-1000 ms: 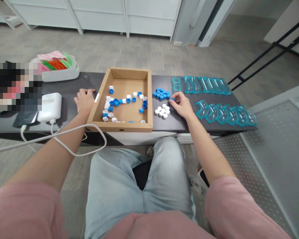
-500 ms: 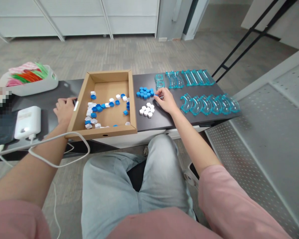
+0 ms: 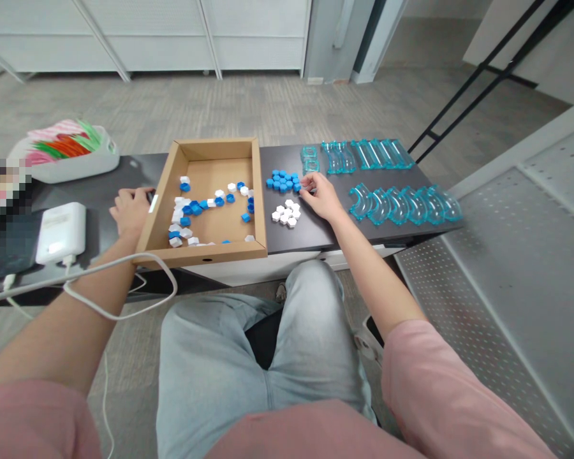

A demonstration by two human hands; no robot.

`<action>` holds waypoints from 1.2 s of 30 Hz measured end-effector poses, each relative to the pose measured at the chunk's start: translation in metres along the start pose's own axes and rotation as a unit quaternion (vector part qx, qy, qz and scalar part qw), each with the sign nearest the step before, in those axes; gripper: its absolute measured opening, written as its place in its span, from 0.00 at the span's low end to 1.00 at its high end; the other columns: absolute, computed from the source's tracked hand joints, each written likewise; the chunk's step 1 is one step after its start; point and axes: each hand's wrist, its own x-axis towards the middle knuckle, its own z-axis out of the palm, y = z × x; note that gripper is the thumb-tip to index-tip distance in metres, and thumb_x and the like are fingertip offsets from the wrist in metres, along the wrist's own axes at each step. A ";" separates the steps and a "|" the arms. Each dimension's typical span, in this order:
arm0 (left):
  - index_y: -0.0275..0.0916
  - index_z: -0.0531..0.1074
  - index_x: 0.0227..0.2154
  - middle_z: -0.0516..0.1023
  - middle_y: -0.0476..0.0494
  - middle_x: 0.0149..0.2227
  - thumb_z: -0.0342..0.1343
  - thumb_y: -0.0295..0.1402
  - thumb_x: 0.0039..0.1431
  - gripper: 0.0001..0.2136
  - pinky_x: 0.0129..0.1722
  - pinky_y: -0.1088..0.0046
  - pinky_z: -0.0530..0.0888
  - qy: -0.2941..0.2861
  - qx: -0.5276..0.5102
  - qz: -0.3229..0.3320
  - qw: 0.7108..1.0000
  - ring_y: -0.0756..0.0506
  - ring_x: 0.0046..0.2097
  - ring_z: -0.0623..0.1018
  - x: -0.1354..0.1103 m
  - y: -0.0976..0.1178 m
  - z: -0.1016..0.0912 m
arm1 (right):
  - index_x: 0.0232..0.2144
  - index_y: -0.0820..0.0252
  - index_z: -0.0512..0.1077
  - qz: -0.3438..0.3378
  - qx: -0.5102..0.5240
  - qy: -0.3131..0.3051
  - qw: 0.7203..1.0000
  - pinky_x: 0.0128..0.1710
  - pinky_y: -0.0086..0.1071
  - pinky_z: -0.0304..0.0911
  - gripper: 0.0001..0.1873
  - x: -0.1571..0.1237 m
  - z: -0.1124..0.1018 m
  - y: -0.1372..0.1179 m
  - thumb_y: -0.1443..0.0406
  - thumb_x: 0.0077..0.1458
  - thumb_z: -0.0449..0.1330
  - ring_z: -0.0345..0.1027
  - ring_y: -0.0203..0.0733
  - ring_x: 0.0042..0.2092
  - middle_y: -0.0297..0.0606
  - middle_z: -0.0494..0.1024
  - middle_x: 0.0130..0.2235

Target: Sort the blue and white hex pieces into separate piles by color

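Observation:
At the right edge of a cluster of blue hexagonal pieces point(image 3: 282, 181), my right hand point(image 3: 321, 196) has thumb and fingers closed in a pinch at a blue piece, mostly hidden by the fingertips. Just nearer to me lies a group of white hexagonal pieces point(image 3: 287, 214). My left hand point(image 3: 130, 211) rests on the table against the left side of the cardboard box point(image 3: 215, 257), fingers loosely extended by a small dark object point(image 3: 150, 195). Scattered blue and white pieces lie inside the box.
Clear teal plastic parts stand in rows: curved ones point(image 3: 397, 205) and straighter ones point(image 3: 382, 155), with small square ones point(image 3: 309, 153) beside them. A white power bank point(image 3: 61, 233), its cable point(image 3: 124, 259) and a white basket point(image 3: 81, 167) of colourful items are at left.
The whole view has shifted slightly. My right hand stays at the blue cluster, its fingers a little nearer the right-hand edge pieces. My left hand stays beside the box.

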 end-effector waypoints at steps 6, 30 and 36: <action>0.36 0.71 0.76 0.67 0.18 0.75 0.44 0.40 0.81 0.29 0.76 0.38 0.64 0.016 -0.004 0.011 1.000 0.23 0.74 0.68 0.000 -0.002 0.003 | 0.54 0.52 0.83 -0.031 -0.034 -0.033 0.998 0.55 0.51 0.79 0.15 -0.002 -0.001 -0.003 0.65 0.66 0.68 0.77 0.49 0.43 0.43 0.79 0.54; 0.36 0.71 0.77 0.67 0.18 0.75 0.40 0.37 0.83 0.29 0.76 0.38 0.65 0.013 0.001 0.010 1.000 0.23 0.75 0.68 -0.002 0.000 0.002 | 0.47 0.54 0.80 -0.001 -0.041 -0.014 0.999 0.53 0.47 0.76 0.09 -0.001 -0.001 -0.001 0.66 0.63 0.67 0.70 0.44 0.38 0.41 0.75 0.49; 0.37 0.72 0.75 0.67 0.17 0.75 0.44 0.39 0.81 0.28 0.75 0.36 0.65 0.018 -0.016 0.012 1.000 0.22 0.74 0.68 -0.002 0.001 0.001 | 0.50 0.53 0.83 -0.007 -0.029 0.004 1.000 0.56 0.50 0.79 0.11 0.000 0.000 0.003 0.58 0.69 0.68 0.75 0.48 0.43 0.44 0.78 0.52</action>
